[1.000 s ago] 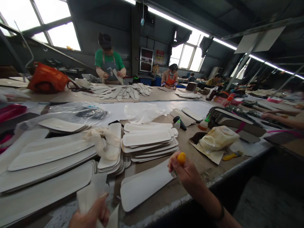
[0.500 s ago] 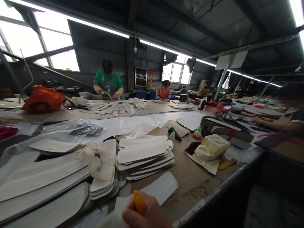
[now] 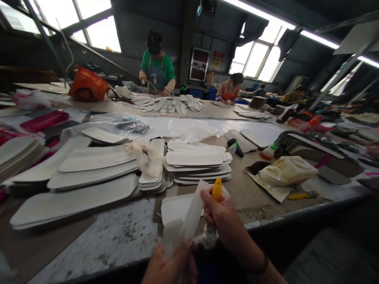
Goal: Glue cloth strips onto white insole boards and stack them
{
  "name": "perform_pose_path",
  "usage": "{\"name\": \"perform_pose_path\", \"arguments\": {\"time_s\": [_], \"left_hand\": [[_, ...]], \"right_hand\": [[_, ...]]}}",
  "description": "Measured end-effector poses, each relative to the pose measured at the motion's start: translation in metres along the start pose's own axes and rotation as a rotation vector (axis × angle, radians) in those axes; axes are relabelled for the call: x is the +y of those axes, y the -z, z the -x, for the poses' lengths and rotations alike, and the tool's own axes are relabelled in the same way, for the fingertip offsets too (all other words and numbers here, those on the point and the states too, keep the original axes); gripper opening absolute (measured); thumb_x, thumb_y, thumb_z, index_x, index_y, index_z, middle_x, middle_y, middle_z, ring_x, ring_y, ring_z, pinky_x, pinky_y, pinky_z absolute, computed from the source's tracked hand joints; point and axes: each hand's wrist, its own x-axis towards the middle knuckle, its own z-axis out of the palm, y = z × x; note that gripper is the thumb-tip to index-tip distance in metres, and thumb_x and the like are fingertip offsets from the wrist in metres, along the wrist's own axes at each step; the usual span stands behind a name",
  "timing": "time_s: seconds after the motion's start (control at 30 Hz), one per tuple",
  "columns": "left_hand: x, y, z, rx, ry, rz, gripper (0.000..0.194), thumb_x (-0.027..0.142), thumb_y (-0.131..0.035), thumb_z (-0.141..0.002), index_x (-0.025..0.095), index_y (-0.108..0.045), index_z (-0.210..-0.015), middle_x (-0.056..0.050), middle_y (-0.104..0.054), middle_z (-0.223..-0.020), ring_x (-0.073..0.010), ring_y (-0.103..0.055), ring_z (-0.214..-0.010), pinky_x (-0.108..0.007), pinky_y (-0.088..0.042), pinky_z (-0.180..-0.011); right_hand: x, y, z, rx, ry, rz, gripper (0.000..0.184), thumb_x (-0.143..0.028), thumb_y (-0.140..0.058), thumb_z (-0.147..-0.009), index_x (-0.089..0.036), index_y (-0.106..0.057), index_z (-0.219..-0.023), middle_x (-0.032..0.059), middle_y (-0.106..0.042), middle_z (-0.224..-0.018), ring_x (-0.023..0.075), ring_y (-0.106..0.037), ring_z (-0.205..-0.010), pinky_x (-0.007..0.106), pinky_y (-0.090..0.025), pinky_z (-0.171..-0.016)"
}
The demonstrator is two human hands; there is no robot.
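Note:
My right hand is closed round a brush, its yellow handle sticking up and its whitish, blurred head below the fist. Those same fingers pinch the upper end of a thin white strip. At the strip's lower end my left hand is closed on it, near the table's front edge. Behind the strip, a flat white rounded piece lies on the table. Just beyond are a stack of white rounded panels and a pair of cream gloves lying on another stack.
Long white panels are piled at left. To the right stand a cut-open plastic jug with dried glue and a second yellow brush. Small green-tipped bottles are farther back. Co-workers work across the table.
My left hand has come into view on the strip. My right hand has lifted the strip's upper end, still holding the brush. The camera view has tilted down and turned left.

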Motion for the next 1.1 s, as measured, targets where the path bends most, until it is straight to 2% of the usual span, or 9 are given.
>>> {"name": "perform_pose_path", "arguments": {"time_s": [0.17,0.3,0.4,0.53,0.67,0.77,0.93,1.0,1.1], "left_hand": [[-0.024,-0.009,-0.004,-0.096,0.004,0.0,0.059,0.073,-0.06,-0.063,0.016,-0.06,-0.075,0.001,-0.056,-0.044,-0.0099,-0.047,-0.036,-0.021,-0.032,-0.039],[-0.037,-0.014,-0.007,-0.13,0.062,-0.013,0.056,0.073,-0.058,-0.064,0.018,-0.059,-0.072,0.002,-0.055,-0.044,-0.0106,-0.047,-0.037,-0.022,-0.032,-0.04],[-0.037,-0.007,-0.004,-0.132,0.118,-0.06,0.046,0.065,-0.06,-0.065,0.019,-0.054,-0.06,0.003,-0.05,-0.038,-0.009,-0.041,-0.033,-0.022,-0.029,-0.039],[-0.02,0.021,-0.002,0.128,0.083,-0.081,0.034,0.051,-0.064,-0.065,0.019,-0.055,-0.072,0.007,-0.045,-0.033,-0.0079,-0.035,-0.033,-0.021,-0.026,-0.041],[0.005,0.045,-0.016,0.363,-0.009,-0.167,0.038,0.051,-0.063,-0.064,0.018,-0.054,-0.082,0.009,-0.046,-0.034,-0.0086,-0.038,-0.036,-0.021,-0.029,-0.044],[0.013,0.051,-0.034,0.368,-0.025,-0.224,0.038,0.05,-0.064,-0.06,0.018,-0.053,-0.078,0.007,-0.048,-0.033,-0.0111,-0.043,-0.036,-0.022,-0.032,-0.042],[0.014,0.056,-0.053,0.344,-0.018,-0.278,0.028,0.044,-0.06,-0.062,0.019,-0.052,-0.072,0.006,-0.049,-0.034,-0.0114,-0.043,-0.036,-0.022,-0.035,-0.042],[0.016,0.06,-0.056,0.328,-0.005,-0.297,0.027,0.044,-0.059,-0.062,0.02,-0.052,-0.071,0.006,-0.05,-0.034,-0.0118,-0.044,-0.036,-0.023,-0.036,-0.042],[0.021,0.064,-0.057,0.277,0.029,-0.316,0.027,0.046,-0.06,-0.06,0.021,-0.051,-0.063,0.004,-0.051,-0.035,-0.0125,-0.046,-0.037,-0.024,-0.037,-0.042]], "right_hand": [[0.02,0.016,0.013,-0.031,-0.191,0.079,0.049,-0.059,-0.078,-0.06,-0.016,-0.054,-0.068,-0.0075,-0.041,-0.05,0.0044,-0.029,-0.041,0.018,-0.023,-0.038],[0.027,0.03,0.018,0.057,-0.148,0.124,0.05,-0.06,-0.079,-0.057,-0.015,-0.063,-0.069,0.0022,-0.058,-0.063,0.0124,-0.05,-0.056,0.023,-0.041,-0.049],[0.015,0.042,0.014,0.032,-0.146,0.079,0.046,-0.059,-0.078,-0.06,-0.016,-0.062,-0.067,0.0035,-0.06,-0.063,0.0151,-0.055,-0.058,0.026,-0.047,-0.055],[-0.008,0.069,0.005,-0.009,-0.203,0.114,0.043,-0.053,-0.079,-0.062,-0.018,-0.054,-0.062,-0.0055,-0.043,-0.049,0.0077,-0.037,-0.04,0.022,-0.035,-0.041],[-0.015,0.088,-0.005,-0.132,-0.213,0.489,0.04,-0.053,-0.075,-0.065,-0.017,-0.058,-0.061,-0.004,-0.043,-0.052,0.0089,-0.034,-0.045,0.022,-0.027,-0.041],[-0.009,0.082,-0.015,-0.294,-0.095,0.745,0.033,-0.048,-0.068,-0.072,-0.019,-0.057,-0.061,-0.0023,-0.048,-0.056,0.012,-0.04,-0.052,0.024,-0.032,-0.049],[0.008,0.046,-0.039,-0.562,0.067,0.939,0.027,-0.035,-0.053,-0.084,-0.02,-0.055,-0.061,-0.0015,-0.055,-0.061,0.0133,-0.045,-0.056,0.024,-0.033,-0.054],[0.011,0.03,-0.052,-0.653,0.024,1.022,0.025,-0.029,-0.057,-0.081,-0.02,-0.053,-0.058,-0.0032,-0.051,-0.056,0.0114,-0.042,-0.052,0.023,-0.029,-0.05],[0.011,0.006,-0.071,-0.815,-0.186,1.128,0.027,-0.028,-0.063,-0.076,-0.019,-0.05,-0.054,-0.0062,-0.041,-0.049,0.0089,-0.035,-0.046,0.022,-0.023,-0.044]]}}
